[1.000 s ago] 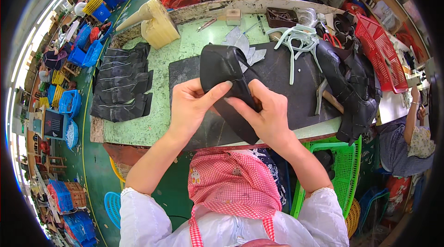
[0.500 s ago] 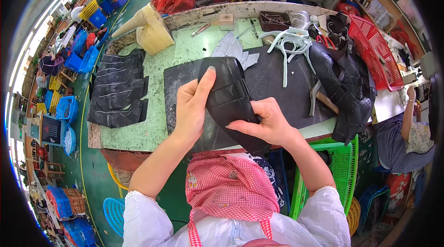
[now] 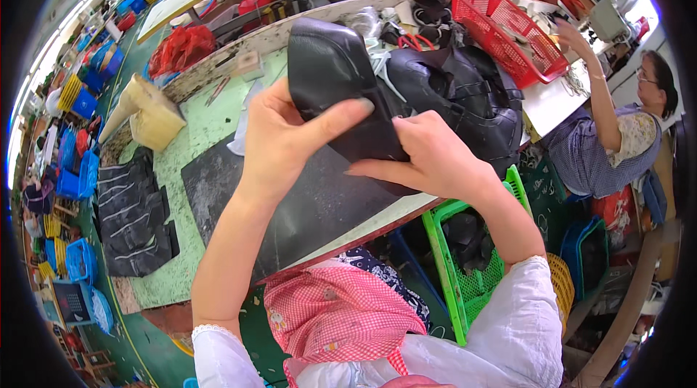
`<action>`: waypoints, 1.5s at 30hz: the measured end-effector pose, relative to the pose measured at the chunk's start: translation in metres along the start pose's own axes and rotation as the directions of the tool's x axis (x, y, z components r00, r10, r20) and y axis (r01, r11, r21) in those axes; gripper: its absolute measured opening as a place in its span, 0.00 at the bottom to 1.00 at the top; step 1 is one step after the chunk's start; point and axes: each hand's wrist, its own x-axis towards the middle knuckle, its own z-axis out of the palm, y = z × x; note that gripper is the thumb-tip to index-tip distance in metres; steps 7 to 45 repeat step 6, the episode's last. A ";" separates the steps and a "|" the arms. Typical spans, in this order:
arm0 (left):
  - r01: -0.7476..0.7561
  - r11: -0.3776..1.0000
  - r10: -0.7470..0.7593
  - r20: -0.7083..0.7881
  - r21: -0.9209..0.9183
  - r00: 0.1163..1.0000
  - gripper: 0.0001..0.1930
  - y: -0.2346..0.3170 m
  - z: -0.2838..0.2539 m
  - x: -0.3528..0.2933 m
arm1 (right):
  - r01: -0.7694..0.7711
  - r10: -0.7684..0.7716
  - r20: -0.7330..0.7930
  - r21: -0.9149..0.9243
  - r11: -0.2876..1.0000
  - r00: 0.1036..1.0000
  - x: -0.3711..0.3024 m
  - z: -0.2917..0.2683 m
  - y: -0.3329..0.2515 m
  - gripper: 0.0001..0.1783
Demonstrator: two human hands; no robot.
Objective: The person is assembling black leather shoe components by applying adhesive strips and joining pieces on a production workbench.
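Observation:
A black leather piece (image 3: 327, 61) with a rounded upper end and a band across it is held up above the table between both hands. My left hand (image 3: 279, 141) grips its left side, thumb pressed across the front near the band. Lower down on the right, my right hand (image 3: 443, 156) pinches the edge by the band, with the thumb stretched along the lower part. Fingers behind the piece are hidden. Under the hands lies a black mat (image 3: 290, 221) on the pale green worktable (image 3: 192, 163). More black leather pieces (image 3: 465, 90) are heaped at the right.
Black pieces with pale lines (image 3: 134, 214) lie at the table's left, below a yellowish block (image 3: 156, 127). A red plastic basket (image 3: 501, 25) stands at the back right. A green crate (image 3: 435, 243) is by my right forearm. A co-worker (image 3: 602, 148) sits at far right.
My view has swung to the right, bringing the co-worker further in. The leather piece is raised and nearer. My left thumb has moved from its upper edge across to the band.

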 end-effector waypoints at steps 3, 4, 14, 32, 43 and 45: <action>0.047 0.998 -0.041 0.120 -0.052 0.992 0.17 -0.012 0.021 0.010 | -0.199 0.188 0.073 0.189 0.962 0.979 -0.022 -0.002 0.013 0.28; 0.062 0.998 -0.061 0.105 -0.007 0.993 0.17 -0.013 0.026 0.017 | -0.199 0.206 -0.030 0.163 0.966 0.978 -0.027 -0.003 0.012 0.29; 0.055 0.998 -0.055 0.077 -0.002 0.995 0.19 -0.018 0.040 0.039 | -0.210 0.228 -0.122 0.143 0.967 0.966 -0.034 -0.005 0.010 0.31; 0.055 0.998 -0.055 0.077 -0.002 0.995 0.19 -0.018 0.040 0.039 | -0.210 0.228 -0.122 0.143 0.967 0.966 -0.034 -0.005 0.010 0.31; 0.055 0.998 -0.055 0.077 -0.002 0.995 0.19 -0.018 0.040 0.039 | -0.210 0.228 -0.122 0.143 0.967 0.966 -0.034 -0.005 0.010 0.31; 0.055 0.998 -0.055 0.077 -0.002 0.995 0.19 -0.018 0.040 0.039 | -0.210 0.228 -0.122 0.143 0.967 0.966 -0.034 -0.005 0.010 0.31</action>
